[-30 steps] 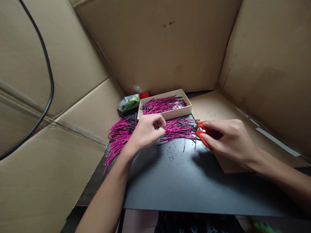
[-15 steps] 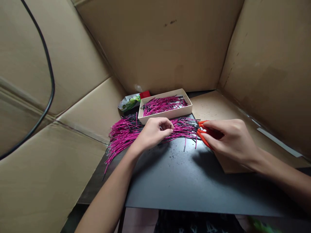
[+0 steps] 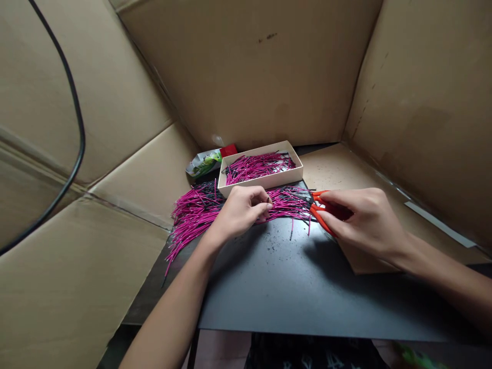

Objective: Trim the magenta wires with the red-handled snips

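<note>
Magenta-and-black wires (image 3: 288,205) lie heaped on the dark table (image 3: 288,292). Over their middle, the left hand (image 3: 244,209) curls thumb and forefinger nearly together; whether they pinch a wire, I cannot tell. At three o'clock, the right hand (image 3: 365,218) grips red-handled pliers (image 3: 323,221). A cream box (image 3: 269,181) of similar wires sits at twelve, a green-printed packet (image 3: 207,163) at eleven.

no legible text (pale marks (image 3: 332,360) on dark cloth (image 3: 319,348) unclear)
</note>
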Action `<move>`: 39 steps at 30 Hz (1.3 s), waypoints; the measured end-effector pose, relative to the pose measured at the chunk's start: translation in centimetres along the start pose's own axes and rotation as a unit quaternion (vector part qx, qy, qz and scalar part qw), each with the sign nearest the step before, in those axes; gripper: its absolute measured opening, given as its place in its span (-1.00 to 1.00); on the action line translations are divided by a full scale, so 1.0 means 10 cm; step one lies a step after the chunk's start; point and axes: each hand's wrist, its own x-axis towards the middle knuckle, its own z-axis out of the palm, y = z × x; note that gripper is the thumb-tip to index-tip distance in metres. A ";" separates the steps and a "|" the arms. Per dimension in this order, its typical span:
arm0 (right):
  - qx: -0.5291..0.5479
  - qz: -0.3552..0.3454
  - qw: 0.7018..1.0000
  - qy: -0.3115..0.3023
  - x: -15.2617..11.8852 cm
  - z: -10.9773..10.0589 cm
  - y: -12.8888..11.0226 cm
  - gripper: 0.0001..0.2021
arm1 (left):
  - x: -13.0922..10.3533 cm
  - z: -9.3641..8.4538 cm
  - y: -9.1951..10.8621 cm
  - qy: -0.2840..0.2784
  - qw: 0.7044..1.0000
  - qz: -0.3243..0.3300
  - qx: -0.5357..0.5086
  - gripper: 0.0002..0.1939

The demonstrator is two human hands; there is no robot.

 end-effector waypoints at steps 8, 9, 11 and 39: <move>0.018 -0.015 1.000 -0.008 -0.01 0.00 0.02 -0.86 | -0.02 0.01 0.06 -0.004 1.000 -0.003 -0.012 -0.91; 0.023 -0.018 0.999 -0.013 -0.01 0.00 0.02 -0.87 | -0.03 0.01 0.07 -0.010 0.999 -0.004 -0.034 -0.91; 0.031 -0.027 0.999 -0.017 -0.01 0.00 0.03 -0.88 | -0.03 0.02 0.09 -0.023 0.997 -0.001 -0.070 -0.91; 0.049 -0.041 0.995 -0.072 -0.02 0.02 0.06 -0.82 | -0.06 0.09 0.14 -0.029 0.993 0.109 -0.035 -0.85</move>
